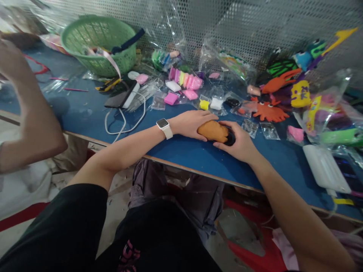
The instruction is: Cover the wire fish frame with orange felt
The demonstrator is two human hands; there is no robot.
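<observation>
An orange-brown lump of clay rests on a dark rounded object at the blue table's front edge. My left hand, with a watch at the wrist, curves round the lump's left and far side. From the right, my right hand grips the dark object and the lump's right end between thumb and fingers. The underside of both things is hidden. Just beyond my hands lie a yellow clay piece and a white one in clear wrappers.
Behind are a green basket, a phone with a looping white cable, and pink clay packets. An orange crab figure and a white power bank lie right. Another person's arm leans in at left.
</observation>
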